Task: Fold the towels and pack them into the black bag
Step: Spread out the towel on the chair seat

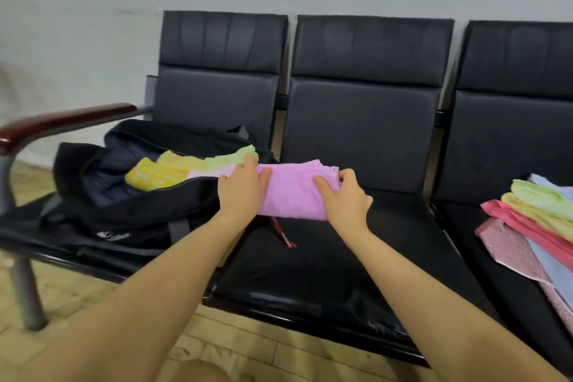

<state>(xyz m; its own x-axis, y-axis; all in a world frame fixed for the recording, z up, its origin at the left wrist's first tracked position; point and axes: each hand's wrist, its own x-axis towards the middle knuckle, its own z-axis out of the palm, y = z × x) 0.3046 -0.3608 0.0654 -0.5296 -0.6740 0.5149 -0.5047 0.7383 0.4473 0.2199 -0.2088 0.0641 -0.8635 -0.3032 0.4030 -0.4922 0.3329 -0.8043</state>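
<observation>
Black bench (310,257) | bag (139,211): yellow, green towels | both hands' fingers grasping purple towel (291,192)

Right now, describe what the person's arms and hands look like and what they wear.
Both forearms are bare as far as the frame shows, with no sleeves in sight. The left hand and right hand wear no gloves; no rings, watch or bracelets show.

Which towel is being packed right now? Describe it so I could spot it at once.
Start at the row of black chairs against the wall; the open black bag lies on the left seat. At the bag's right edge, both hands hold a folded lilac towel, left hand and right hand. Nearby towels in the bag are yellow, green and pale pink.
</observation>
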